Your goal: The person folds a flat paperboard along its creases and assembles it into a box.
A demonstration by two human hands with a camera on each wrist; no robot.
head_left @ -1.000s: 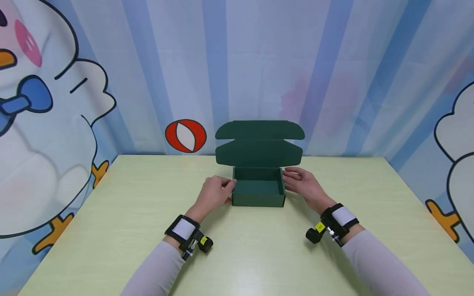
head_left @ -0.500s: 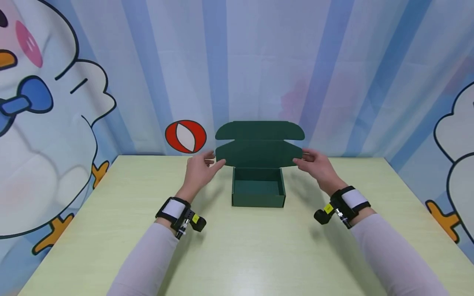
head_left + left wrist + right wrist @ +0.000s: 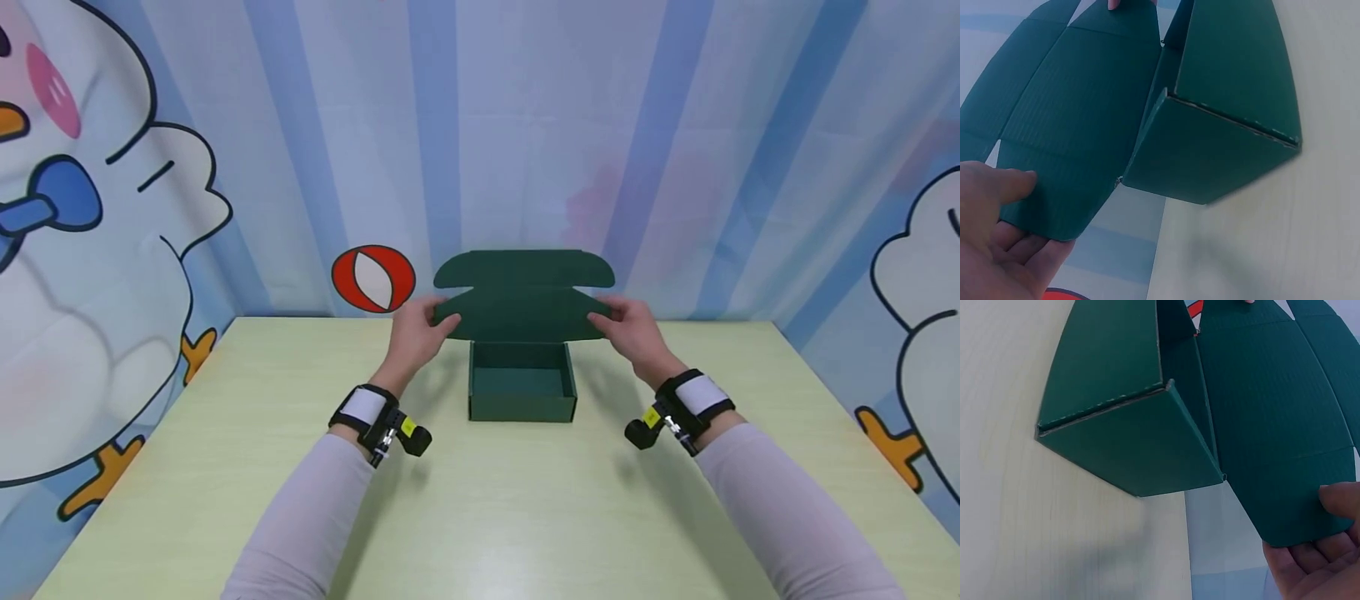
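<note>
Your head view: from farther back, facing forward and down over table (image 3: 495, 517) and whole box (image 3: 521, 408). Your wrist views: close, tilted, facing box from opposite sides; both share box, lid (image 3: 525, 315).

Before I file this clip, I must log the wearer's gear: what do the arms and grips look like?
The left sleeve and right sleeve are long and pale lilac-grey. Each wrist has a black strap with a white patch, plus a black camera, a yellow label and a silvery fitting. The left grip and right grip are bare.
</note>
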